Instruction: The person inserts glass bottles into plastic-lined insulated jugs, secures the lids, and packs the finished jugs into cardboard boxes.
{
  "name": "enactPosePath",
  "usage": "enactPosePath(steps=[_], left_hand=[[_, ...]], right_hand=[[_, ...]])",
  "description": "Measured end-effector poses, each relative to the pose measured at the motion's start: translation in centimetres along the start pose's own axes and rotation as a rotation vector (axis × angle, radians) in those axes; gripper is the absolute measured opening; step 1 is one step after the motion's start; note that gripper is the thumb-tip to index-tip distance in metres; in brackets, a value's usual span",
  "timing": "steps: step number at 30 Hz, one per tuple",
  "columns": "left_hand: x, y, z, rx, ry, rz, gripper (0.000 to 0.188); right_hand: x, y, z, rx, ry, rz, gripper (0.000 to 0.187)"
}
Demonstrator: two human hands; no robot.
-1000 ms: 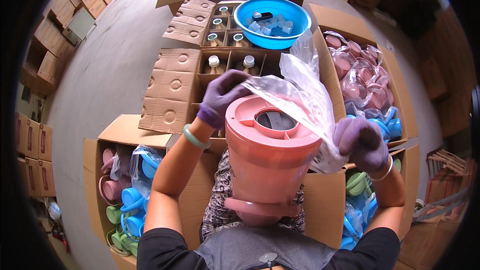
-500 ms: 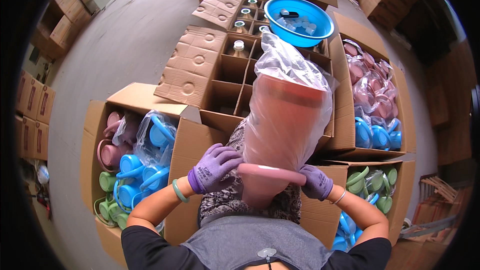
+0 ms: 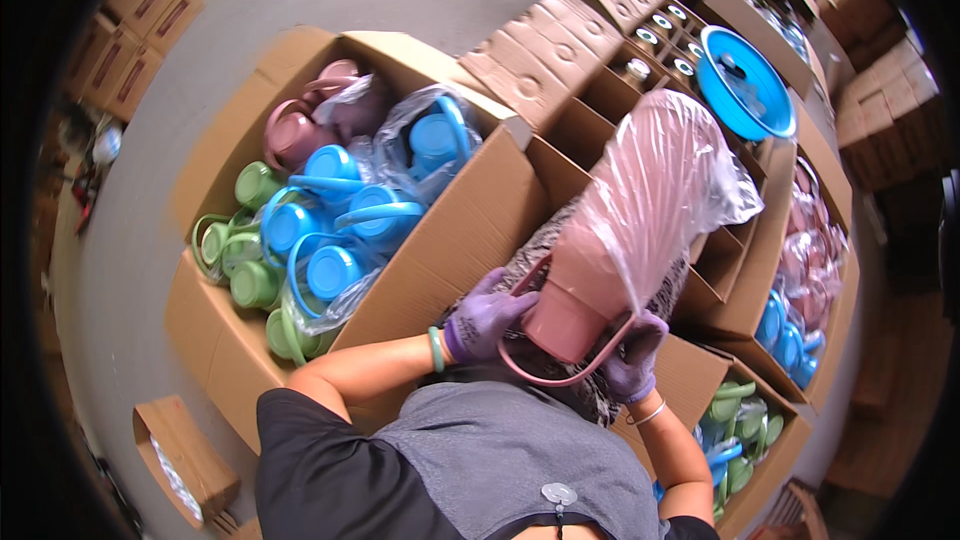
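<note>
The pink plastic bucket (image 3: 570, 325) is leaning away toward the upper right now, its narrow stepped end pointing at the person, whereas half a second ago it was standing more nearly straight up in the view. The clear plastic bag (image 3: 660, 170) is still covering most of it, with the narrow end showing bare. The pink handle (image 3: 545, 378) is now looping out below that end. The view is swinging round too: the left carton (image 3: 450, 240), holding pink, blue and green pails (image 3: 335, 270), is looking larger and more central, and the blue basin (image 3: 722, 108) is sitting farther right.

The left hand (image 3: 488, 320), in a purple glove, is laying its curled fingers across the handle's left side. The right hand (image 3: 635, 365), gloved alike, is curling at the handle's other end, where the bag's edge is gathering. With so much overlapping there, I cannot tell how tightly either grip is pinching. The bucket is resting over the patterned trousers (image 3: 535, 245), between both hands.
</note>
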State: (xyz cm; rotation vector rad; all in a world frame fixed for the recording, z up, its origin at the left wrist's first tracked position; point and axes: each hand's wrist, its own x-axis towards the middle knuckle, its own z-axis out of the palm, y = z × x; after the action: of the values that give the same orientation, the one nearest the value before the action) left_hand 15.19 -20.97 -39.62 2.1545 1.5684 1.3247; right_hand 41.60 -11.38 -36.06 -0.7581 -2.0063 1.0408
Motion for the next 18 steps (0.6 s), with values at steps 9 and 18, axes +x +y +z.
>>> enactPosePath(steps=[9,18], left_hand=[[13.7,2.3,-15.2,-0.273,0.146,-0.187,0.065],[33.1,3.9,-37.2,0.308,-0.132,-0.315,0.052]], right_hand=[[19.7,-15.4,-1.0,0.153,-0.175,0.012,0.056],[50.2,-21.0,-5.1,0.621,-0.698,-0.132,0.048]])
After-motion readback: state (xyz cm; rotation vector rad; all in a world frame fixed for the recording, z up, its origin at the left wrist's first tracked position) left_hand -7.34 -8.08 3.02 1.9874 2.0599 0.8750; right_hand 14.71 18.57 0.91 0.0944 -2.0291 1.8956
